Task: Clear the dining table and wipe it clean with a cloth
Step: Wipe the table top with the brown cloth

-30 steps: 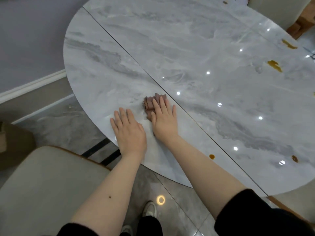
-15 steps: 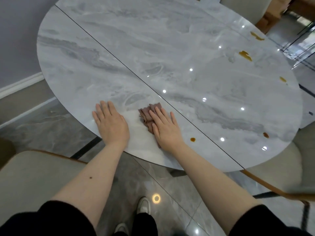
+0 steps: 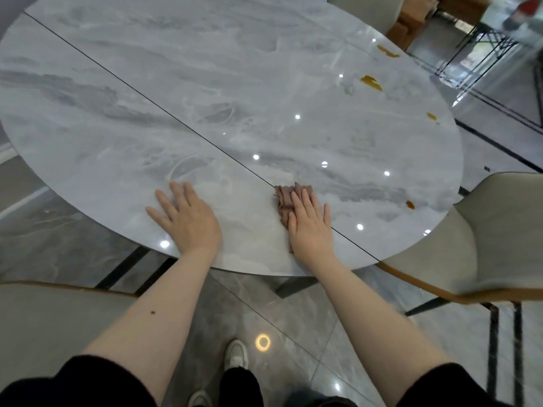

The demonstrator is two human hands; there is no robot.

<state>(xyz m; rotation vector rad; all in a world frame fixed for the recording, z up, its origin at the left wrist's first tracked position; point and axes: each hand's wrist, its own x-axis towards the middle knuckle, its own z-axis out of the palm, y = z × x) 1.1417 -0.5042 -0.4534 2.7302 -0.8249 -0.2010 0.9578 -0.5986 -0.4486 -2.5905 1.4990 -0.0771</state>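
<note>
A round grey marble table [image 3: 235, 83] fills the upper view, with a dark seam running diagonally across it. My right hand [image 3: 310, 227] presses flat, fingers straight, on a folded brown cloth [image 3: 285, 198] lying on the seam near the front edge. My left hand [image 3: 185, 215] rests flat on the bare tabletop to the left of the cloth. Brown sauce stains lie on the right side of the table: one large [image 3: 371, 82], one near the far rim [image 3: 388, 52], one small [image 3: 432, 116] and one near the right edge [image 3: 410, 204].
A beige chair [image 3: 499, 230] stands at the right, close to the table's edge. Another beige chair [image 3: 44, 324] is at the lower left. A third chair back [image 3: 364, 10] shows at the far side. My feet [image 3: 235, 353] are on the glossy tile floor.
My right hand has slid the cloth to the right along the front edge, over the small brown spot there. My left hand stays flat, now farther from the cloth. The view has shifted right.
</note>
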